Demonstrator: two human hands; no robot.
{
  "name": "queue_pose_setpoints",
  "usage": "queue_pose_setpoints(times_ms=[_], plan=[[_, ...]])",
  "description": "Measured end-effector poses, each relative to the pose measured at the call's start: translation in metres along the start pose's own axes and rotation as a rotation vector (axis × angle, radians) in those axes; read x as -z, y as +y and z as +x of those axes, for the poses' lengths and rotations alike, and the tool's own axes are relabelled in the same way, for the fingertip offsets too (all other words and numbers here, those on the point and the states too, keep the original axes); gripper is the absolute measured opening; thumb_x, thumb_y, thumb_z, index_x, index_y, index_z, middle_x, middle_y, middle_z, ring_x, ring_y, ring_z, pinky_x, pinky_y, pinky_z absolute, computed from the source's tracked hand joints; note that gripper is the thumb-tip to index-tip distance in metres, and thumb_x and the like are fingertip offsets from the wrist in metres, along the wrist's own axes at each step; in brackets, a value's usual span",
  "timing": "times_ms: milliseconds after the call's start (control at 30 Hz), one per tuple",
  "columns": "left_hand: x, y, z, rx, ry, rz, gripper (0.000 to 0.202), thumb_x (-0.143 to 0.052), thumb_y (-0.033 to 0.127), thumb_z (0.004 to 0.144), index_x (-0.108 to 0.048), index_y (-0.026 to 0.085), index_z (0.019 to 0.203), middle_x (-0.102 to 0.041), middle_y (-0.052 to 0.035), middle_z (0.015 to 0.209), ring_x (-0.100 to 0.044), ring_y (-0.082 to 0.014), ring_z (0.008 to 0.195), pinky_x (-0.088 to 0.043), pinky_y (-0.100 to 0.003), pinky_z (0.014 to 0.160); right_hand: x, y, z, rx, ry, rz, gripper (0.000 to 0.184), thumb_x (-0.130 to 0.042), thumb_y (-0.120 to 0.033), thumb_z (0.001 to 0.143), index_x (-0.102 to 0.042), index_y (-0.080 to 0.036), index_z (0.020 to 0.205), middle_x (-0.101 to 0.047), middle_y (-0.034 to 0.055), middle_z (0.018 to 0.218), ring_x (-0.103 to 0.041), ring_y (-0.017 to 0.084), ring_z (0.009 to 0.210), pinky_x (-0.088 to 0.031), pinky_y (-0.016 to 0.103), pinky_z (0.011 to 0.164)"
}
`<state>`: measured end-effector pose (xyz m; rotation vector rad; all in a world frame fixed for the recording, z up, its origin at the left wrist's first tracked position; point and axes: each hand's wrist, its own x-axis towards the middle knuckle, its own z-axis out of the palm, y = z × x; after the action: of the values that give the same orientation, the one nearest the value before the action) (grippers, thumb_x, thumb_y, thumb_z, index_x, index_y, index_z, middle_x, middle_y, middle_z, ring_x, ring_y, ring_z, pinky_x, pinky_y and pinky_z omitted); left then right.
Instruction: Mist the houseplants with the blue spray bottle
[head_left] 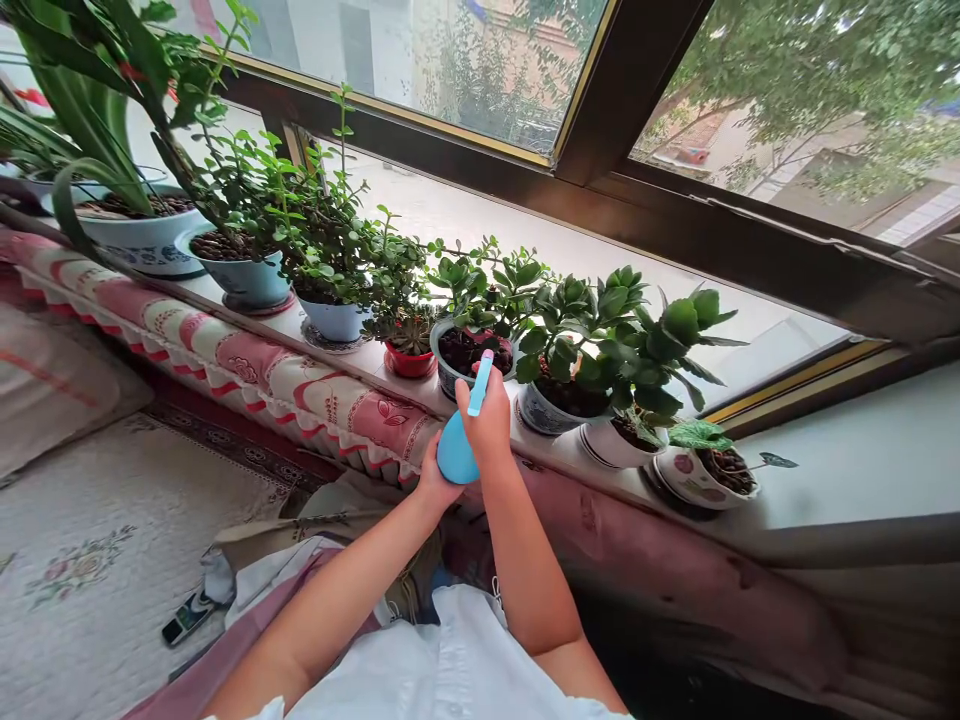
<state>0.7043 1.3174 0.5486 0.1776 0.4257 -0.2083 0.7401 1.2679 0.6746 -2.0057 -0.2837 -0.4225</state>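
Observation:
A light blue spray bottle with a pink nozzle tip is between my two hands, in front of the windowsill. My left hand is closed around the lower body of the bottle. Around the neck and trigger, just below the spray head, my right hand is wrapped. The nozzle points toward a dark round pot holding a leafy green plant and dark soil. To the right of it stands a patterned pot with a thick-leaved plant. A small red pot sits to the left.
More potted plants line the windowsill, including a light blue pot and a white pot. A brown window frame rises behind them. Patterned fabric runs along the sill's front. A dark handset lies on the bed cover.

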Motion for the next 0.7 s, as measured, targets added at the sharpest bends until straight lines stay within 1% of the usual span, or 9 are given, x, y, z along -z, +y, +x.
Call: queue_pose_setpoints(times_ms=[67, 133, 200, 267, 367, 467, 533, 600, 700], plan=[[-0.007, 0.006, 0.001, -0.018, -0.004, 0.002, 0.04, -0.046, 0.044, 0.087, -0.058, 0.018, 0.116, -0.071, -0.0064, 0.089, -0.068, -0.0248, 0.083, -0.052, -0.037, 0.076, 0.0, -0.005, 0.009, 0.033, -0.024, 0.035, 0.033, -0.055, -0.039, 0.08, -0.05, -0.019, 0.105, -0.063, 0.0109, 0.104, -0.059, 0.024, 0.096, -0.046, 0.036, 0.083], [-0.013, 0.011, 0.001, -0.043, -0.012, 0.0, 0.039, -0.045, 0.044, 0.089, -0.058, 0.018, 0.115, -0.072, -0.0046, 0.088, -0.068, -0.023, 0.082, -0.052, -0.035, 0.076, -0.004, -0.009, 0.017, 0.046, -0.013, 0.051, 0.021, -0.054, -0.034, 0.078, -0.05, -0.02, 0.094, -0.062, 0.0064, 0.089, -0.058, 0.021, 0.082, -0.046, 0.034, 0.076], [-0.018, 0.017, 0.0, -0.06, -0.018, 0.0, 0.038, -0.043, 0.042, 0.09, -0.058, 0.018, 0.115, -0.072, -0.003, 0.088, -0.068, -0.0215, 0.082, -0.051, -0.034, 0.078, -0.008, -0.012, 0.023, 0.043, 0.018, 0.056, 0.01, -0.052, -0.027, 0.076, -0.047, -0.022, 0.083, -0.057, 0.0009, 0.074, -0.054, 0.018, 0.068, -0.045, 0.031, 0.068], [-0.022, 0.024, 0.0, -0.058, -0.017, 0.006, 0.037, -0.043, 0.04, 0.09, -0.057, 0.018, 0.117, -0.073, -0.0024, 0.085, -0.068, -0.0207, 0.08, -0.05, -0.033, 0.079, -0.011, -0.016, 0.026, 0.039, 0.049, 0.06, 0.007, -0.051, -0.024, 0.074, -0.045, -0.023, 0.078, -0.053, -0.0018, 0.068, -0.05, 0.016, 0.062, -0.043, 0.03, 0.064], [-0.028, 0.037, 0.0, -0.032, -0.018, 0.02, 0.043, -0.046, 0.041, 0.088, -0.054, 0.017, 0.122, -0.072, -0.003, 0.079, -0.067, -0.0209, 0.073, -0.049, -0.035, 0.079, -0.011, -0.022, 0.026, 0.038, 0.094, 0.096, 0.007, -0.05, -0.026, 0.076, -0.048, -0.023, 0.082, -0.056, -0.0007, 0.071, -0.052, 0.016, 0.065, -0.045, 0.03, 0.066], [-0.036, 0.05, -0.004, 0.008, -0.053, 0.04, 0.052, -0.048, 0.044, 0.086, -0.049, 0.016, 0.13, -0.072, -0.0062, 0.087, -0.067, -0.0243, 0.078, -0.047, -0.04, 0.083, -0.006, -0.028, 0.027, 0.031, 0.12, 0.211, 0.02, -0.052, -0.031, 0.079, -0.052, -0.021, 0.096, -0.063, 0.005, 0.091, -0.06, 0.019, 0.082, -0.048, 0.033, 0.077], [-0.04, 0.055, -0.007, 0.039, -0.071, 0.055, 0.056, -0.05, 0.045, 0.085, -0.046, 0.017, 0.134, -0.072, -0.0081, 0.095, -0.067, -0.0275, 0.083, -0.045, -0.044, 0.085, -0.002, -0.029, 0.029, 0.019, 0.114, 0.279, 0.027, -0.053, -0.037, 0.08, -0.051, -0.02, 0.102, -0.062, 0.0068, 0.097, -0.06, 0.02, 0.089, -0.048, 0.034, 0.08], [-0.041, 0.055, -0.01, 0.071, -0.073, 0.072, 0.059, -0.051, 0.046, 0.084, -0.044, 0.018, 0.136, -0.072, -0.0089, 0.097, -0.067, -0.0298, 0.084, -0.045, -0.047, 0.084, 0.001, -0.027, 0.031, -0.001, 0.119, 0.284, 0.026, -0.053, -0.041, 0.08, -0.05, -0.021, 0.096, -0.06, 0.0049, 0.091, -0.059, 0.019, 0.083, -0.049, 0.033, 0.075], [-0.039, 0.048, -0.011, 0.116, -0.07, 0.088, 0.061, -0.053, 0.047, 0.083, -0.042, 0.02, 0.137, -0.072, -0.0091, 0.094, -0.067, -0.0303, 0.08, -0.045, -0.048, 0.082, 0.005, -0.021, 0.031, -0.038, 0.174, 0.222, 0.017, -0.054, -0.036, 0.078, -0.049, -0.021, 0.084, -0.056, 0.0013, 0.079, -0.056, 0.017, 0.072, -0.047, 0.033, 0.071]])
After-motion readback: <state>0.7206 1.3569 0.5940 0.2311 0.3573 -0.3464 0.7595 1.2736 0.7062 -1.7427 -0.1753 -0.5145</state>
